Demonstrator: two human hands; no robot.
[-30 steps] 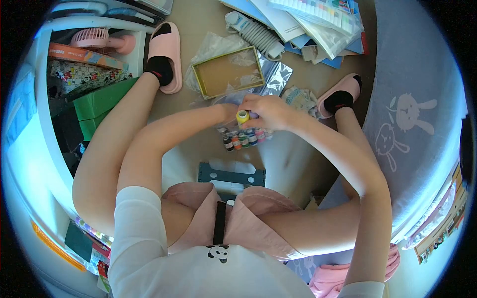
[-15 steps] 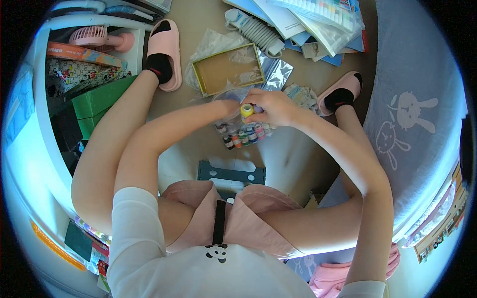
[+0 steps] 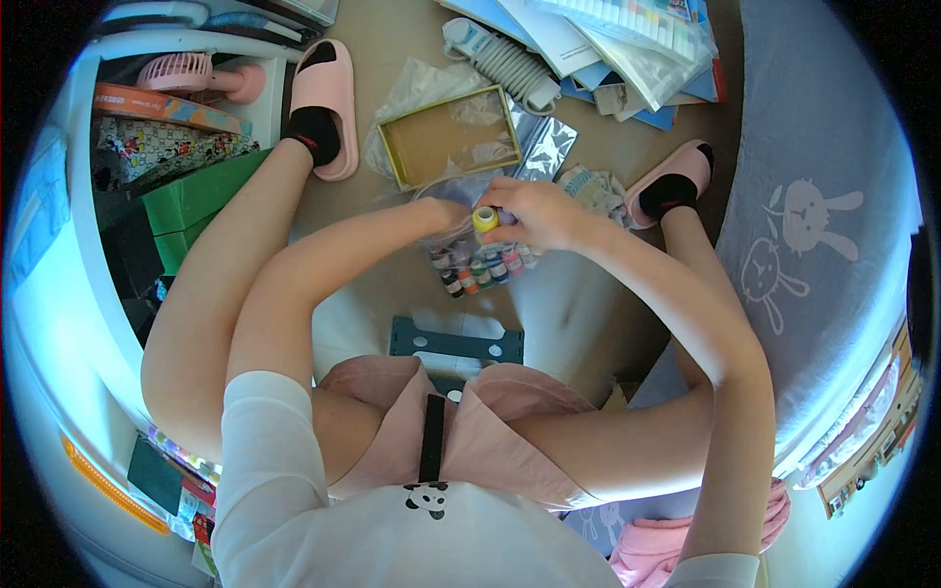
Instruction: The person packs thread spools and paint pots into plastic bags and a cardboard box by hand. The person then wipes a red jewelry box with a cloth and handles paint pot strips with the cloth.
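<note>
My right hand (image 3: 537,214) is closed around a small yellow cylinder (image 3: 485,220) with a pale round end. A lilac piece (image 3: 506,216) shows beside it, under the fingers. My left hand (image 3: 447,213) reaches to the clear plastic bag (image 3: 431,241), close by on the left; its fingers are hidden by the plastic and the wrist. Just below both hands is a cluster of small coloured bottle-like cylinders (image 3: 480,271), in orange, green, blue and pink with dark and white parts. They appear to lie in the clear plastic.
Beyond my hands lie an open yellow-edged box (image 3: 446,137), silver foil packaging (image 3: 547,147) and a coiled grey cable (image 3: 520,73). Books and folders (image 3: 627,59) are stacked at the back. A dark perforated panel (image 3: 457,343) lies nearer me, between the shelf (image 3: 279,108) and the bed (image 3: 814,127).
The yellow cylinder and my right hand have shifted very slightly left. The clear plastic and the coloured cylinders have moved a little; the rest looks the same.
</note>
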